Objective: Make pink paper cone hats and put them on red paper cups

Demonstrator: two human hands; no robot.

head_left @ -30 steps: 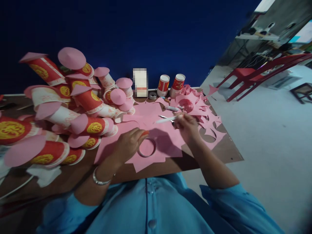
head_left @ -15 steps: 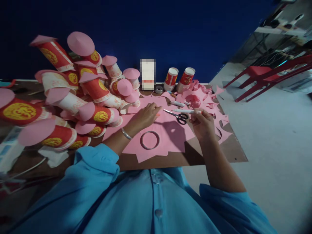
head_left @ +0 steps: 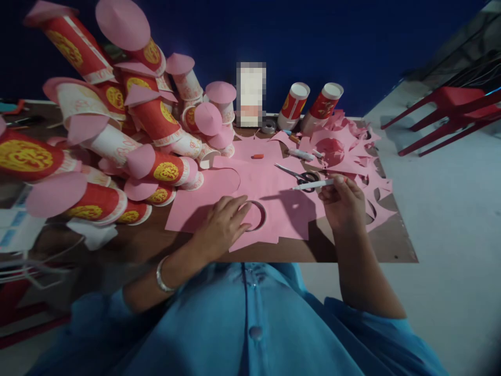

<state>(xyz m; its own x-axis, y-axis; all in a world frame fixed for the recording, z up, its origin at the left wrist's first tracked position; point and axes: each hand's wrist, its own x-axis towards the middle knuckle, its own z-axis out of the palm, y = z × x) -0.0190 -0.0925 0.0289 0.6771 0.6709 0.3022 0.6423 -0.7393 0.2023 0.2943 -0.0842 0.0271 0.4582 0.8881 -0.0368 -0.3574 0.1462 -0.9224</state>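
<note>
My left hand [head_left: 225, 224] rests palm down, fingers spread, over the left part of a round ring [head_left: 263, 215] on the pink paper [head_left: 270, 177]. A white marker [head_left: 316, 184] is pinched in my right hand [head_left: 344, 201], its uncapped tip pointing left. Beneath and behind the marker lie open scissors [head_left: 303, 178] with black handles. An orange-red cap [head_left: 257, 156] sits on the paper further back. A curved line is drawn on the paper left of the cap.
Many red and white paper cups with pink cone tops [head_left: 156, 120] are piled at the left. Two stacks of cups [head_left: 294, 107] stand at the back, beside pink scraps [head_left: 344, 146] and a tape roll [head_left: 268, 126]. A red stool [head_left: 462, 102] is at the right.
My left hand has moved from the cap, back toward me, and now lies at the ring. The cap is left on the paper. My right hand still holds the marker. The camera view has shifted.
</note>
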